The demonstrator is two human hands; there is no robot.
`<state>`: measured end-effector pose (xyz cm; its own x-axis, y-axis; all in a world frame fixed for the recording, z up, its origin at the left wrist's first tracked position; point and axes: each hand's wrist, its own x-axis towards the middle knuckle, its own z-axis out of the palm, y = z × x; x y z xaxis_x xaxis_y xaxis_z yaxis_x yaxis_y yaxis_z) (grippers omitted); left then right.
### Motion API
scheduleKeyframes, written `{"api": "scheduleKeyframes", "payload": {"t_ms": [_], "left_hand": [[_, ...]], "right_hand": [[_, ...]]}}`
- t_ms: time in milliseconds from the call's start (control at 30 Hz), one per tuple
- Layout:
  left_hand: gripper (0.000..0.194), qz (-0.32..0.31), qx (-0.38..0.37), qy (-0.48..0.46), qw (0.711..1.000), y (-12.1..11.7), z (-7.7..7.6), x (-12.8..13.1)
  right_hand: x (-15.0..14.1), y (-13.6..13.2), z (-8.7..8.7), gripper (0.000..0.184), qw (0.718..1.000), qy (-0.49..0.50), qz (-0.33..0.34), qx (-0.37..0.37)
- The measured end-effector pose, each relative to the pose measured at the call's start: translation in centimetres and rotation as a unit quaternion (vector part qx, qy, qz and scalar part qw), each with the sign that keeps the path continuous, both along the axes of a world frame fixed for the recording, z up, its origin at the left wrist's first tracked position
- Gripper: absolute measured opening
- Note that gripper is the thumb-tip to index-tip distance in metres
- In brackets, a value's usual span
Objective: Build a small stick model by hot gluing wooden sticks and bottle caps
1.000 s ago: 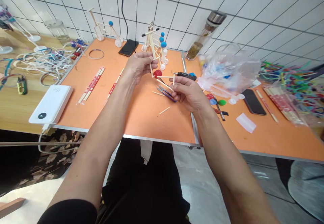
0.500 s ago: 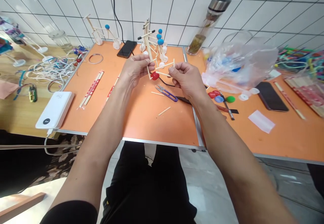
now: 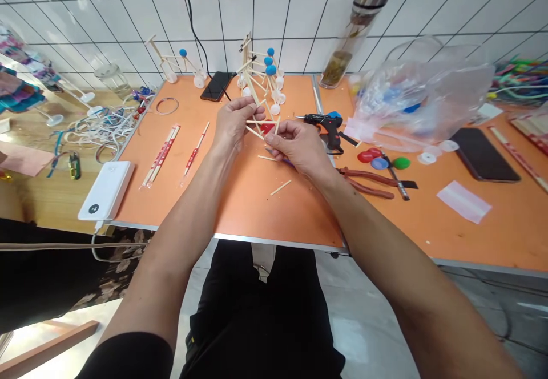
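Note:
My left hand (image 3: 240, 119) pinches thin wooden stick pieces between thumb and fingers above the orange table. Closed on a small frame of wooden sticks (image 3: 262, 122), my right hand (image 3: 296, 144) is close beside it. The sticks from both hands cross and meet between the fingertips; whether they are joined cannot be seen. Just behind them is a red round cap (image 3: 268, 126), partly covered. Small snips lie mostly hidden below my right hand. A loose cut stick (image 3: 281, 187) rests in front of the hands.
Behind stand stick structures with blue balls (image 3: 270, 70) and white wheels. To the right are a black glue gun (image 3: 329, 126), pliers (image 3: 370, 182), coloured caps (image 3: 401, 163), a plastic bag (image 3: 422, 96) and a phone (image 3: 483, 153). Wrapped chopsticks (image 3: 160, 156) and a white power bank (image 3: 107, 190) lie left.
My right hand has moved left towards my left hand, bringing its stick frame across the left hand's sticks. The glue gun has come into sight; the snips are now mostly covered. The view has shifted slightly.

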<state>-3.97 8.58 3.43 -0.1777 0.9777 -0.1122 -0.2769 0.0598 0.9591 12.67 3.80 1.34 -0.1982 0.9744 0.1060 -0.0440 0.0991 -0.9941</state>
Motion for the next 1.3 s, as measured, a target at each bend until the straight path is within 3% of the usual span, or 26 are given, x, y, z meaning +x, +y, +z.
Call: {"api": "scheduleKeyframes", "payload": {"t_ms": [167, 333, 467, 567, 667, 900, 1167, 1300], "left_hand": [[0.013, 0.002, -0.003, 0.01, 1.0, 0.0, -0.1, 0.1], [0.01, -0.007, -0.001, 0.002, 1.0, 0.0, -0.2, 0.3], [0.01, -0.017, -0.003, -0.009, 1.0, -0.2, 0.0, 0.4], [0.009, -0.031, -0.01, -0.006, 0.999, -0.3, 0.1, 0.5], [0.009, -0.042, -0.012, -0.005, 0.999, -0.4, 0.1, 0.6], [0.021, -0.057, -0.015, -0.002, 0.998, -0.6, 0.1, 0.8], [0.007, -0.066, -0.001, -0.001, 0.998, -0.8, 0.2, 0.9], [0.012, -0.065, -0.002, -0.002, 0.998, -0.9, 0.3, 0.9]], "right_hand": [[-0.6, -0.3, 0.0, 0.053, 1.0, -0.003, -0.001, 0.021], [-0.3, -0.7, 0.8, 0.056, 0.994, -0.052, -0.062, 0.074], [0.5, 0.1, 1.2, 0.055, 0.963, -0.127, -0.173, 0.161], [1.1, 0.8, 1.0, 0.05, 0.937, -0.181, -0.214, 0.21], [1.4, 1.4, 0.5, 0.046, 0.925, -0.208, -0.22, 0.231], [1.6, 1.9, 0.2, 0.046, 0.926, -0.204, -0.22, 0.228], [1.6, 1.6, 0.4, 0.046, 0.923, -0.213, -0.216, 0.236], [1.6, 1.6, 0.3, 0.045, 0.924, -0.215, -0.208, 0.24]]}}
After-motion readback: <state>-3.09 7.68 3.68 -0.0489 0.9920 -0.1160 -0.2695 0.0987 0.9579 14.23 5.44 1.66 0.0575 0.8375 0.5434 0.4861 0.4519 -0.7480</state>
